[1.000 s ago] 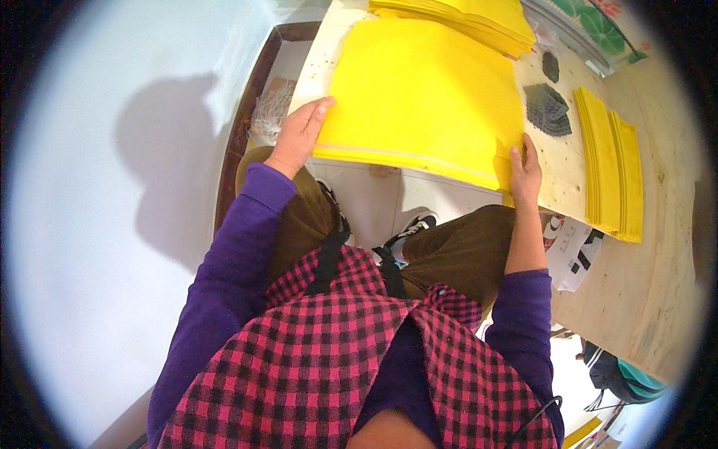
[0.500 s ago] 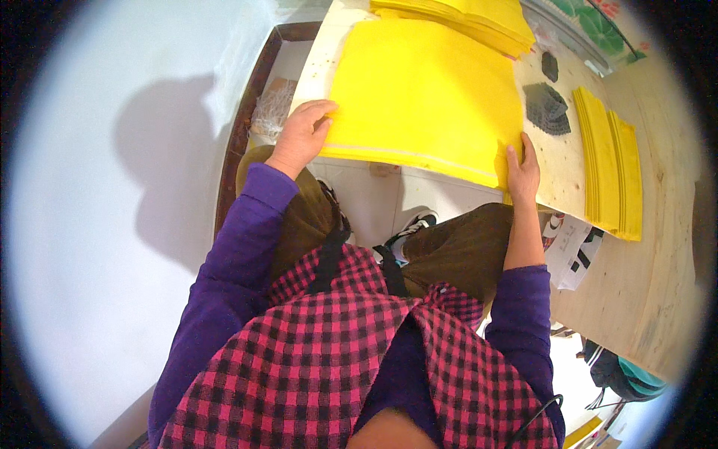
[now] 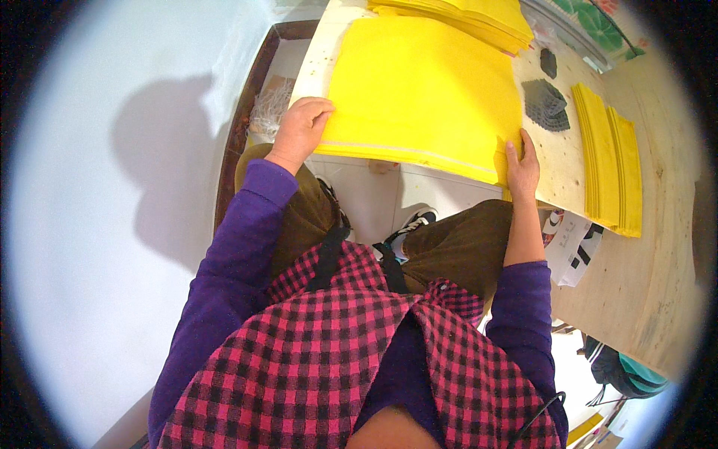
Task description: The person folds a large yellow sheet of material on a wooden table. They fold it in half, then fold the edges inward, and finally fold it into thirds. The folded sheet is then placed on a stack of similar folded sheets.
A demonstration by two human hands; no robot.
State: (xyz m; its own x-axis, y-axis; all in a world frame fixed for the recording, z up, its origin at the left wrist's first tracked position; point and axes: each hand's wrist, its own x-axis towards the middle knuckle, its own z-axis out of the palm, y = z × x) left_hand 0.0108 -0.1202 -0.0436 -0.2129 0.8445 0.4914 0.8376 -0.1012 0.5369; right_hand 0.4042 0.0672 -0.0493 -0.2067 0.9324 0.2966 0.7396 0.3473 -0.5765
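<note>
A broad, flat pile of yellow cloth lies on the pale wooden table, with a thin whitish line along its near edge. That near edge juts out over the table's front, above my knees. At its near left corner, my left hand grips the edge with fingers and thumb drawn together. My right hand holds the near right corner, its thumb against the cloth and its fingers along the outer side. The undersides of both grips are hidden.
Behind the pile sits another yellow stack. To the right are a grey crumpled-looking item, a small dark object and folded yellow cloths. A white wall stands at left; a printed bag hangs below the table's right side.
Almost nothing differs. Both hands and the yellow pile sit very slightly higher in the picture, and the grips look the same.
</note>
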